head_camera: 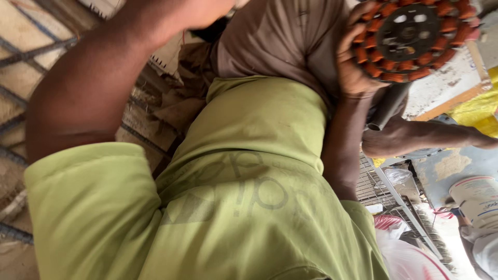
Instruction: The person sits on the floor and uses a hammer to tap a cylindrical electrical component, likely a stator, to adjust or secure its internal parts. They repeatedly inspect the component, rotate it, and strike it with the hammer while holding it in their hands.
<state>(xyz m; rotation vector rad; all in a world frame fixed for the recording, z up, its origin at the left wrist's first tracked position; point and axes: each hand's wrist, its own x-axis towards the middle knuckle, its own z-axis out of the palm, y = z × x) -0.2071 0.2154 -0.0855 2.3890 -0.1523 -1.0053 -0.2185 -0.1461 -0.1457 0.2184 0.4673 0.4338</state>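
Right hand (353, 65) is cupping, fingers curled, the rim of a round motor stator (412, 36) with orange-brown copper windings, upper right above the lap; it is probably heavy, rigid, best held at its rim, while the left hand's grip is lying out of view.

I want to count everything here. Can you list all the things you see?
Round motor part with copper coils: one, dark centre, orange-brown coils, top right.
Wire grille: one, grey, lower right.
Plastic tub: one, white, right edge.
Yellow cloth: one, yellow, right edge.
Plastic bag: one, white and red, bottom right.
Green shirt: one, light green, centre.
Left arm: raised at left, hand out of view.
Right hand: grip on the motor part's edge.
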